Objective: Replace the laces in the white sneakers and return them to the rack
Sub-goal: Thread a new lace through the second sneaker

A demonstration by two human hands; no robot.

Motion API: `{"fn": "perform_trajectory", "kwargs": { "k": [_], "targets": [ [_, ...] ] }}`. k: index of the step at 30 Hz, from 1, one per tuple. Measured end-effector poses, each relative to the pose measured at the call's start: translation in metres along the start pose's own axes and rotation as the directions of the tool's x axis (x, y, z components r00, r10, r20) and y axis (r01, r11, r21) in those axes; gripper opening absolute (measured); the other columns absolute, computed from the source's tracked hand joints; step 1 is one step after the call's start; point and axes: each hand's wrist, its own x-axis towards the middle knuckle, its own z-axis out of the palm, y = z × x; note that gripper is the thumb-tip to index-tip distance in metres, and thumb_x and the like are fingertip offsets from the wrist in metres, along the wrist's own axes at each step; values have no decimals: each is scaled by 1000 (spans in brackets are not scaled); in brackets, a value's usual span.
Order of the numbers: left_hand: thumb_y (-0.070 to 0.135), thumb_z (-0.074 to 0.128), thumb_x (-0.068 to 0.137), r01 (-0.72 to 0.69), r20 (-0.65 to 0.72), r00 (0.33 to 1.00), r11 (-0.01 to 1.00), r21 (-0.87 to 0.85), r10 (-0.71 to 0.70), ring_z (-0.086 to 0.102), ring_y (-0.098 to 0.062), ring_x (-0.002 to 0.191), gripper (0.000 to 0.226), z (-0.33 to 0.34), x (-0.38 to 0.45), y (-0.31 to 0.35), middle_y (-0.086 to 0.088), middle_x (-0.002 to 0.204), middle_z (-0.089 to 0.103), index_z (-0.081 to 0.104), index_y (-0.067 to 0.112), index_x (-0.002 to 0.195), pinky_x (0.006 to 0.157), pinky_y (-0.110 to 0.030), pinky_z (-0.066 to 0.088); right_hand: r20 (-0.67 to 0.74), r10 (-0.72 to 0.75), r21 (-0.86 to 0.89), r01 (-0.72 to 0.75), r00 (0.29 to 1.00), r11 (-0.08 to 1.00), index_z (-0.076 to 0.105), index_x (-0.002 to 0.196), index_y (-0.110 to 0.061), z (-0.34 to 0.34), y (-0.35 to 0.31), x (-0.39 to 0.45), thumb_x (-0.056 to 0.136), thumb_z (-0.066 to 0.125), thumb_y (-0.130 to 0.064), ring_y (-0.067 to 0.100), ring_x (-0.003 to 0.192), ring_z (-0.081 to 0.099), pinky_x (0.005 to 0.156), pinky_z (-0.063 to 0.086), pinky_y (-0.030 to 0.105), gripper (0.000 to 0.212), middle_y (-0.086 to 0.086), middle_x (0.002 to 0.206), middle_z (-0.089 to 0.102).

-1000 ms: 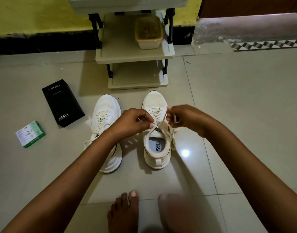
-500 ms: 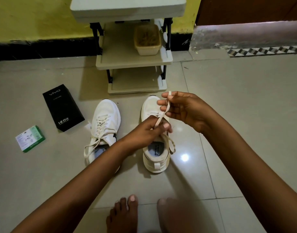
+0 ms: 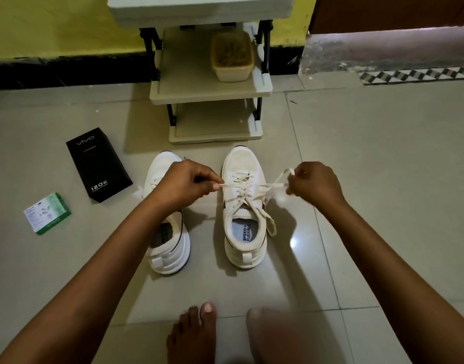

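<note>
Two bare feet [image 3: 196,334] stand at the near edge of the pale glossy tiled floor [image 3: 370,179]. Just beyond them two white mesh sneakers sit side by side, heels toward the person, toes toward the rack. The right white sneaker [image 3: 245,232] is fully in view, its insole printed "SPEED FLEXIBLE". The left white sneaker [image 3: 170,248] is partly hidden under the left forearm.

The left hand [image 3: 185,183] hovers over the left sneaker's front, its fingers curled and pinching one end of the cream flat shoelace [image 3: 254,186]. The right hand [image 3: 316,183], to the right of the right sneaker, has its fingers curled round the lace's other end, a short piece sticking up above the fist. Between the hands the lace runs taut across the right sneaker's eyelets, and a loose loop hangs down that shoe's right side.

To the left on the floor lie a small green and white carton [image 3: 47,213] and, farther off, a black rectangular box marked "vivo" and "120W" [image 3: 99,164]. Beyond the toes stands a beige plastic tiered shoe rack with black posts [image 3: 188,82], a beige tub [image 3: 232,56] on its middle shelf, against a yellow wall with a black base band [image 3: 55,30].
</note>
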Motion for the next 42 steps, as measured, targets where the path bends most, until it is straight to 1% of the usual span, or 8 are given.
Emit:
{"fn": "perform_trajectory", "kwargs": {
  "k": [3,7,9,17,22,31,37,42],
  "targets": [
    [12,75,77,-44,-90,995,998,38,47,56,3,52,8,7,1,3,6,63,65,73,14,84,55,-9,45,85,-180,-583,195,980,788,62,108,-12,8,1,-10,87,53,-19,28,94,57,70,40,28,25,8,107,63],
    [19,81,69,-75,-120,990,996,52,80,56,1,55,14,18,-1,11,8,60,64,67,21,68,57,-14,43,140,-528,-115,543,838,832,54,127,-15,26,-12,-23,88,61,-23,18,112,54,87,41,27,40,2,121,60],
    [21,81,70,-89,-114,989,995,47,94,55,2,55,17,20,-2,13,9,59,62,64,24,66,55,-10,41,184,-510,130,493,840,860,61,120,-16,33,-20,-28,88,63,-23,10,107,58,87,41,20,33,0,113,66],
    [1,67,83,-35,39,998,994,-108,39,67,-18,83,23,24,-4,8,-4,88,70,67,18,98,78,-26,54,148,-351,399,269,925,877,73,80,-13,39,-9,-30,83,69,-14,0,65,62,68,49,16,5,-6,67,68],
    [23,81,70,-26,-9,1000,985,171,28,60,-16,79,36,50,-12,-9,-3,99,65,66,12,100,77,-29,49,219,-268,432,153,938,889,72,72,-12,52,7,-41,82,70,-11,-1,47,55,54,44,13,11,-4,56,63],
    [19,71,80,51,-194,981,987,154,-21,66,-21,84,16,66,-14,-16,-7,88,73,75,13,94,76,-30,49,-46,-286,202,290,957,936,74,77,-12,84,8,-51,84,66,-20,21,66,65,65,51,34,14,8,70,71],
    [13,73,79,130,-150,979,989,-64,-139,64,-18,82,16,64,-7,-25,-10,89,72,74,7,94,77,-25,47,-102,-230,253,249,968,935,74,76,-13,94,4,-53,83,64,-19,20,64,65,63,52,32,13,6,67,70],
    [9,73,78,184,-74,975,953,-241,-208,64,-21,83,13,60,-6,-30,-9,84,69,73,6,91,89,-41,53,-75,-256,180,265,964,947,73,77,-10,98,3,-49,83,64,-21,23,64,62,59,47,30,16,8,66,68]
  ]
}}
